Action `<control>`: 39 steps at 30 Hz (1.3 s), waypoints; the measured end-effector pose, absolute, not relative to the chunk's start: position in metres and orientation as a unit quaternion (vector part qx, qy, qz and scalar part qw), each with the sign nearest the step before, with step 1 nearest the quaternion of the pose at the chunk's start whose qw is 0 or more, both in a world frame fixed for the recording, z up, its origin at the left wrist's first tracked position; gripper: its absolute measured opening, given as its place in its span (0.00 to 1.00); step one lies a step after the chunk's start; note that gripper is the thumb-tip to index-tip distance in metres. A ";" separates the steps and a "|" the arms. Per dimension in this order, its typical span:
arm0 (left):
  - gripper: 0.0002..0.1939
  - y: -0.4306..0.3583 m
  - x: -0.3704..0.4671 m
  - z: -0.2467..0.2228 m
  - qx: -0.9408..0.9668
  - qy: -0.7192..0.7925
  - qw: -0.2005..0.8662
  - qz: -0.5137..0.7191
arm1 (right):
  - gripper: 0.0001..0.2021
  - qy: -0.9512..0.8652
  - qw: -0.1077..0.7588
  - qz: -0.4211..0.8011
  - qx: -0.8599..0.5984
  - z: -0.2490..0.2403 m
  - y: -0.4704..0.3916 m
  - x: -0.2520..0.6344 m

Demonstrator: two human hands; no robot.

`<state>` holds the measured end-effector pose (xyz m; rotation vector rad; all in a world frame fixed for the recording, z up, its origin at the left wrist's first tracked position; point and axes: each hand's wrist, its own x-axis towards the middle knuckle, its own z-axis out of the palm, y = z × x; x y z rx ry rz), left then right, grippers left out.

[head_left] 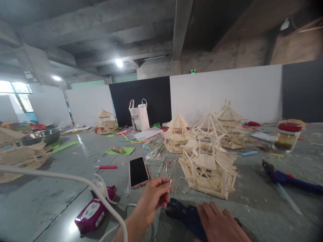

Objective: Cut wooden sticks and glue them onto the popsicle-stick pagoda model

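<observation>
My left hand (153, 196) is raised over the grey table (63, 188), fingers pinched on a small wooden stick (170, 183). My right hand (219, 225) rests on a dark blue glue gun (184, 215) at the near edge. Just beyond the hands stands a stick-built house model (208, 169). A black phone (138, 172) lies flat to the left of it. Whether the right hand grips the glue gun or only lies on it is unclear.
More stick pavilions (176, 132) stand behind, with another model (20, 154) at far left. A purple power strip (92, 211) with white cable (75, 179) lies near left. A glass jar with red lid (287, 136), a second glue gun (285, 178), a paper bag (139, 117) and a steel bowl (41, 136) are around.
</observation>
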<state>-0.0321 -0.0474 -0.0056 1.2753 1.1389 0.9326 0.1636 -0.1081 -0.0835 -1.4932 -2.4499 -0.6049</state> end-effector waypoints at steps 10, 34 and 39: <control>0.17 -0.075 0.002 0.004 0.482 0.396 0.652 0.430 | 0.16 -0.735 0.411 0.298 -0.450 -0.022 -0.098 0.177; 0.16 -0.063 0.060 0.058 0.877 0.307 0.203 0.309 | 0.06 -0.731 0.439 0.230 -0.469 0.020 -0.110 0.258; 0.13 -0.039 0.066 0.070 0.917 0.278 0.031 0.284 | 0.12 -0.783 0.435 -0.133 -0.424 0.036 -0.109 0.285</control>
